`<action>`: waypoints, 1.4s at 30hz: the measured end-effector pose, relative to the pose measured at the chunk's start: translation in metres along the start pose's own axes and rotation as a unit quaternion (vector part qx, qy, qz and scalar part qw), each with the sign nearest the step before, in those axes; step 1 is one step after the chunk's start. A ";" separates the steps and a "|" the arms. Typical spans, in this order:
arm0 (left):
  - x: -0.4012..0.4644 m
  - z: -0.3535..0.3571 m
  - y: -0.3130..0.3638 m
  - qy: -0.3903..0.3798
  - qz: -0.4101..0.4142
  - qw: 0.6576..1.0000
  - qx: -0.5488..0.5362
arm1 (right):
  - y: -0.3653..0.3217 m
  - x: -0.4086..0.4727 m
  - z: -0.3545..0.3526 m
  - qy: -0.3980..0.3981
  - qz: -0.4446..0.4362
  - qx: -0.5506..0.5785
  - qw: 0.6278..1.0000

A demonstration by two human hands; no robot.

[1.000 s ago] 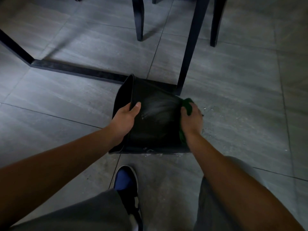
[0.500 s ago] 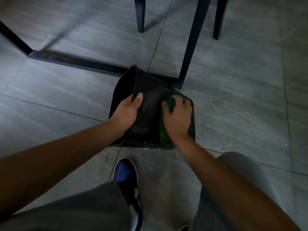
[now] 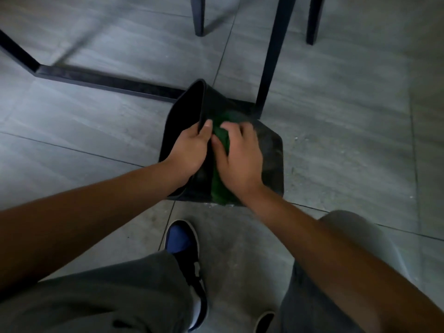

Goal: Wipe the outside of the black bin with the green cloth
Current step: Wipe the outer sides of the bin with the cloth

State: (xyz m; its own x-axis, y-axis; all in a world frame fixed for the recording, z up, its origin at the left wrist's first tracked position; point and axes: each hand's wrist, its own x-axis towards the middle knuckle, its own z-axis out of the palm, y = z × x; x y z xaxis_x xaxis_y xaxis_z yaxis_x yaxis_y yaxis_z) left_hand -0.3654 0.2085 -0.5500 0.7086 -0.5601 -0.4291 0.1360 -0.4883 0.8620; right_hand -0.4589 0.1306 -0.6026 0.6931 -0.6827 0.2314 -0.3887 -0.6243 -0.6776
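The black bin [image 3: 270,152] lies tipped on its side on the grey tiled floor, its open mouth facing left. My left hand [image 3: 189,147] grips the bin's rim, thumb on the outer wall and fingers inside. My right hand [image 3: 240,159] presses the green cloth [image 3: 219,186] flat against the bin's upward-facing outer side, close beside the left thumb. Most of the cloth is hidden under the right hand; a strip shows below and above it.
A black table leg [image 3: 271,56] stands just behind the bin, with a black floor bar [image 3: 108,80] running left. Two chair legs [image 3: 198,15] stand farther back. My blue and black shoe [image 3: 182,243] is just in front of the bin. Small crumbs lie on the floor at right.
My right hand has slid the green cloth leftward across the bin's side, from its right edge to beside my left thumb. The left hand has kept its grip on the rim.
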 end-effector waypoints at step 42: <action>0.002 -0.020 -0.016 0.004 -0.022 1.000 -0.013 | 0.027 0.031 0.025 0.044 0.068 -0.023 0.996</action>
State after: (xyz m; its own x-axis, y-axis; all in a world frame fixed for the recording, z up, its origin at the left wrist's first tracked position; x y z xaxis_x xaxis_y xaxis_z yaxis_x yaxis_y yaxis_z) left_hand -0.3525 0.2286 -0.5587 0.7076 -0.5328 -0.4642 0.1855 -0.4939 0.8495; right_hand -0.4329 0.1020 -0.6312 0.5765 -0.7919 0.2013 -0.5042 -0.5387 -0.6750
